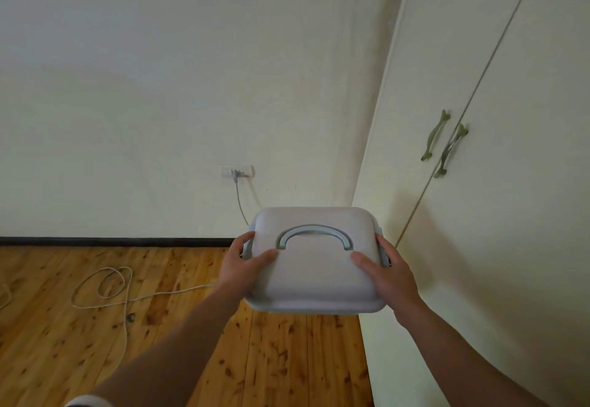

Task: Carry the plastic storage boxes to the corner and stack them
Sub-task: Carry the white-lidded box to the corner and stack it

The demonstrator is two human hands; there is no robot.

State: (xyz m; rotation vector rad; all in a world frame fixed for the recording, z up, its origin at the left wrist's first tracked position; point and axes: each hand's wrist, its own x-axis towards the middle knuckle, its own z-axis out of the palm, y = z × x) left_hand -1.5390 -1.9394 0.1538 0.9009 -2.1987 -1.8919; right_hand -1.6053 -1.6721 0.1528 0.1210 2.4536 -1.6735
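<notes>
Box (314,266) with a grey lid handle is in the air, gripped at its sides by left hand (245,263) and right hand (388,274), just beside the wardrobe (479,183). No stack shows near the wardrobe, so the carrying seems nearly finished and the placing remains.

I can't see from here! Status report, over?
Left hand, right hand grip box sides. Box near corner, beside wardrobe. Cable on floor, off left.
</notes>
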